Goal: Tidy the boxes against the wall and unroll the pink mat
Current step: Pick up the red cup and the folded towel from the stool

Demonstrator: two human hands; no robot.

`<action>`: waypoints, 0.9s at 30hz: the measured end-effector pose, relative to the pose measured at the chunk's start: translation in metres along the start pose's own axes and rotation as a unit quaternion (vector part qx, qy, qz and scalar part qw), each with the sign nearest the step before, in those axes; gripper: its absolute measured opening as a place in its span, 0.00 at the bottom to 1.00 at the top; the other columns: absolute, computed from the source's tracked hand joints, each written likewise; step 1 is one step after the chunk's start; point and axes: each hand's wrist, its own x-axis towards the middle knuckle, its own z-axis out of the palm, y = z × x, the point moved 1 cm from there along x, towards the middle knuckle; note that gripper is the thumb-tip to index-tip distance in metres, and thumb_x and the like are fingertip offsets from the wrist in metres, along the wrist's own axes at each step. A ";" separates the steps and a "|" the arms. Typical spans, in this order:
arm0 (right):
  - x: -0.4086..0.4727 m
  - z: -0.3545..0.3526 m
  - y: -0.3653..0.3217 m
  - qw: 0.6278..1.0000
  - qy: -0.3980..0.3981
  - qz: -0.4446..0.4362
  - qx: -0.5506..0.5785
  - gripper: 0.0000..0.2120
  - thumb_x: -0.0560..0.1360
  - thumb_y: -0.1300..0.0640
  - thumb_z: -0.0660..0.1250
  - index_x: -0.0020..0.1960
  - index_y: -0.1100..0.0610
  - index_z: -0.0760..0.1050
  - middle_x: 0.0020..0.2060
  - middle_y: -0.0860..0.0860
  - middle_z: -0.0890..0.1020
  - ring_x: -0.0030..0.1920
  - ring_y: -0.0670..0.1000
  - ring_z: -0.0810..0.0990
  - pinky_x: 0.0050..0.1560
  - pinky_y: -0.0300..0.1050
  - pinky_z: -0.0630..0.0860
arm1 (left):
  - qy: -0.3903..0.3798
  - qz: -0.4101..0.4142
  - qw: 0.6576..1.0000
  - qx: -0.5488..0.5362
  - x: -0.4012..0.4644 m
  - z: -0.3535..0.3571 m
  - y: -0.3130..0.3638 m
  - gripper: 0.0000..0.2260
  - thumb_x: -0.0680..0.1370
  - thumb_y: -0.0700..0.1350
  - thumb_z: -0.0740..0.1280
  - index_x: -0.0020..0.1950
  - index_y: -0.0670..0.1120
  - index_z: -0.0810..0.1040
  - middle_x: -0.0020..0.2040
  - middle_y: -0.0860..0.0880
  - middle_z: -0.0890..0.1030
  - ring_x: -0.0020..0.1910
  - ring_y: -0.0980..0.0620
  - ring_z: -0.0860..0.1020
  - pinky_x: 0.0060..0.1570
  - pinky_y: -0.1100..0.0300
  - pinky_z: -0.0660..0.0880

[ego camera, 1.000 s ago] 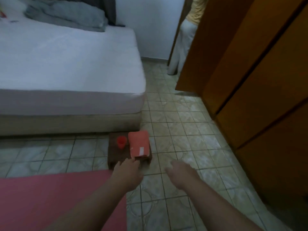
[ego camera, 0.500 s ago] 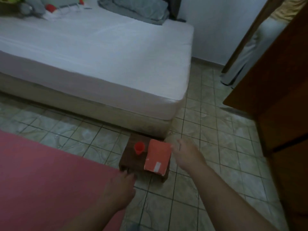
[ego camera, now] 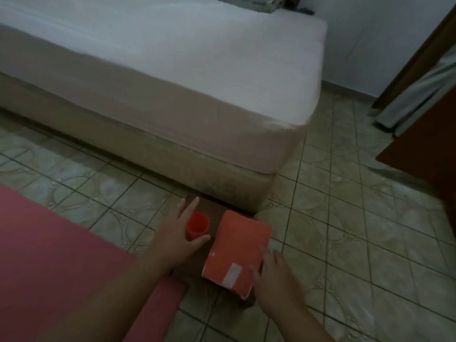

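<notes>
An orange box [ego camera: 237, 250] with a white label lies on top of a low dark brown box [ego camera: 213, 211] on the tiled floor, at the corner of the bed. A small red cup [ego camera: 197, 224] stands on the brown box to the left of the orange one. My left hand [ego camera: 175, 240] is spread around the cup, which sits between thumb and forefinger without the fingers closed on it. My right hand [ego camera: 276, 285] rests with its fingertips on the orange box's near right edge. The pink mat [ego camera: 49, 255] lies flat on the floor at the left, its corner next to the brown box.
The bed [ego camera: 172, 82] with a white sheet fills the back and left. A brown wardrobe [ego camera: 434, 149] stands at the right, with a person's light trouser leg [ego camera: 414, 95] in the doorway beyond it. Tiled floor [ego camera: 345, 218] runs between bed and wardrobe.
The view has moved closer to the boxes. My left hand went forward from the brown box's near edge to the red cup. My right hand came back to the orange box's near right edge.
</notes>
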 end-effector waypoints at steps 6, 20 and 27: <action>0.094 0.089 0.039 0.997 0.076 -0.013 0.016 0.28 0.77 0.42 0.56 0.74 0.45 0.54 0.75 0.52 0.58 0.70 0.55 0.64 0.67 0.51 0.67 | 0.045 0.000 0.995 -0.093 0.047 0.096 -0.100 0.58 0.55 0.63 0.77 0.74 0.62 0.41 0.75 0.55 0.54 0.71 0.61 0.52 0.69 0.60 0.54; 0.153 0.174 0.064 0.989 0.143 -0.029 0.016 0.31 0.76 0.39 0.56 0.75 0.42 0.49 0.77 0.54 0.45 0.76 0.57 0.49 0.73 0.54 0.55 | 0.132 0.018 0.944 -0.302 0.107 0.180 -0.171 0.43 0.60 0.41 0.81 0.67 0.61 0.63 0.59 0.56 0.76 0.59 0.64 0.74 0.63 0.59 0.70; 0.154 0.194 0.047 0.972 0.234 -0.013 -0.027 0.28 0.70 0.41 0.58 0.69 0.48 0.70 0.69 0.64 0.68 0.68 0.67 0.67 0.58 0.66 0.71 | 0.179 0.020 0.931 -0.317 0.116 0.148 -0.194 0.39 0.60 0.41 0.80 0.66 0.55 0.67 0.57 0.56 0.77 0.51 0.70 0.75 0.48 0.76 0.71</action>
